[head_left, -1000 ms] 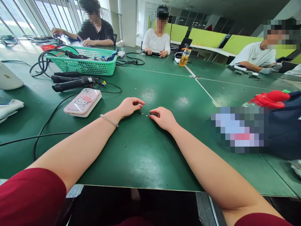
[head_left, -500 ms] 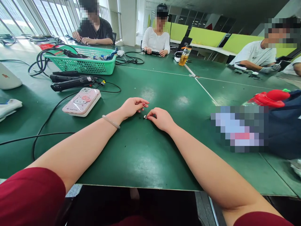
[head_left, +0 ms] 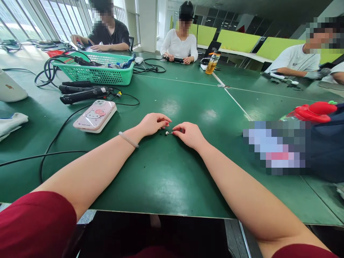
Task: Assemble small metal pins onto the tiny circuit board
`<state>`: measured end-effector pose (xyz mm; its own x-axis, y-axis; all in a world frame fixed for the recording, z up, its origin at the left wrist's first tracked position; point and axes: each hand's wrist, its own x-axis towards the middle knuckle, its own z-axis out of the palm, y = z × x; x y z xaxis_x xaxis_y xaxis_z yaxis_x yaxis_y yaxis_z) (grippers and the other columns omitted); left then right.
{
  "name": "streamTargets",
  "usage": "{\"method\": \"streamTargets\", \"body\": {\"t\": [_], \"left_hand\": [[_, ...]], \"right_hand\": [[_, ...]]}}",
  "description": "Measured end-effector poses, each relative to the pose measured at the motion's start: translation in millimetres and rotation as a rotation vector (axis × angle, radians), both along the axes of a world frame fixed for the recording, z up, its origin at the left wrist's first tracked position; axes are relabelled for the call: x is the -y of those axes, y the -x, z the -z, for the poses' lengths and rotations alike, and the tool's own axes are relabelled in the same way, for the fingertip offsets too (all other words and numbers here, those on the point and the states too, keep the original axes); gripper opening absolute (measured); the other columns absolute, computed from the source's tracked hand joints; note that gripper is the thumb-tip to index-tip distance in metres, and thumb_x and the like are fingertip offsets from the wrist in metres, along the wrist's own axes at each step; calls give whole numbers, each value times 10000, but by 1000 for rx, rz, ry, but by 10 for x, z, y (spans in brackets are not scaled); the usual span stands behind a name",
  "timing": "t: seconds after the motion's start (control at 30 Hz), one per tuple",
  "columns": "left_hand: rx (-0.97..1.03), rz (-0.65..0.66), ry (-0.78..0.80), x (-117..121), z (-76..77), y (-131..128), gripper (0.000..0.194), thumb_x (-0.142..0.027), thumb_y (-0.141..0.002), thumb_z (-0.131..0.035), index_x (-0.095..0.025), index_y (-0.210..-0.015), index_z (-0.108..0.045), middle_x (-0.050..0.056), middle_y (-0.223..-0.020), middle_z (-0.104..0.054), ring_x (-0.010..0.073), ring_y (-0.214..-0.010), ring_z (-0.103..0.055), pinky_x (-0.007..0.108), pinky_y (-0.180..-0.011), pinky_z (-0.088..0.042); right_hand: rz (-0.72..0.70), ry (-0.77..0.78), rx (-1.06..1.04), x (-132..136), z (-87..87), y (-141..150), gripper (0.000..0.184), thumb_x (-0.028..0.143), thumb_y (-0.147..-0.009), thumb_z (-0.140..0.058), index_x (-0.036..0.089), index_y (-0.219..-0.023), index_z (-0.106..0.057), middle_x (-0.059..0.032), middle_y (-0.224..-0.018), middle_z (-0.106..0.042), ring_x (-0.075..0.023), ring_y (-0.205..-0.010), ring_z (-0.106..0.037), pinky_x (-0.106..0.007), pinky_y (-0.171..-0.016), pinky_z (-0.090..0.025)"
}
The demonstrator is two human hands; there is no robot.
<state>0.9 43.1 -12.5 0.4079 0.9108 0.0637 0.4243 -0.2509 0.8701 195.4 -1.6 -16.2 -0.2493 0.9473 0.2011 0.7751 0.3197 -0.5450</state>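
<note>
While three other people work at the far side of the green table (head_left: 172,172), a seated person rests both forearms on its near edge and brings both hands together over a tiny metal part (head_left: 168,133). Farthest left of that part lies a folded white cloth (head_left: 12,123), and beyond it a white device (head_left: 10,91) sits half out of view. Left of the part and further back, a green plastic basket (head_left: 94,73) holds a tangle of black cables and a blue-handled item, with two black handheld tools (head_left: 80,94) lying just in front of it, their leads trailing across the tabletop. A pink cartoon-printed case (head_left: 94,116) lies nearer, well left of the part. The left hand (head_left: 153,123), a pale bangle (head_left: 129,139) on its wrist, curls with its fingertips drawn in just beside the part, apparently steadying it; whether it actually touches is too small to tell. The part itself lies on the table between the two hands. The right hand (head_left: 189,134) pinches it at thumb and forefinger, low against the surface, probably so that so small a piece does not slip away. Far beyond the part stands a bottle of amber drink (head_left: 212,63). Right of the part, a red toy-like object (head_left: 311,110) tops a dark bag (head_left: 326,143).
</note>
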Motion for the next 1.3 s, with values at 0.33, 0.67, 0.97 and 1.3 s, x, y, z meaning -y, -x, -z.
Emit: {"method": "streamTargets", "body": {"t": [0.33,0.67,0.97,1.3], "left_hand": [[104,108,107,20,-20,-15,252,-279,-819,-608,-133,-1015,-672,89,-908,-708,80,-616,-621,223,-608,-522],[75,18,45,-26,-1,12,244,-263,-829,-579,-151,-1019,-682,77,-911,-709,59,-587,-572,197,-579,-466],[75,-45,24,-55,21,14,326,-186,-808,-598,-162,-1127,-663,62,-853,-704,103,-675,-628,270,-739,-528],[105,-77,67,-62,43,-3,399,-164,-790,-610,-140,-1187,-633,74,-872,-718,117,-706,-655,298,-792,-550]], "right_hand": [[-23,9,62,32,-29,20,109,184,-823,-613,180,-764,-705,-25,-788,-612,-127,-728,-523,-259,-694,-387],[38,-81,-4,1,19,-31,149,201,-828,-580,185,-783,-721,-35,-786,-637,-142,-724,-536,-276,-718,-400],[-135,-99,60,90,-35,38,185,173,-870,-540,193,-851,-723,-34,-861,-650,-133,-776,-564,-258,-718,-410],[-185,-125,149,70,27,155,161,199,-872,-588,240,-920,-736,-19,-983,-631,-139,-867,-571,-265,-802,-429]]}}
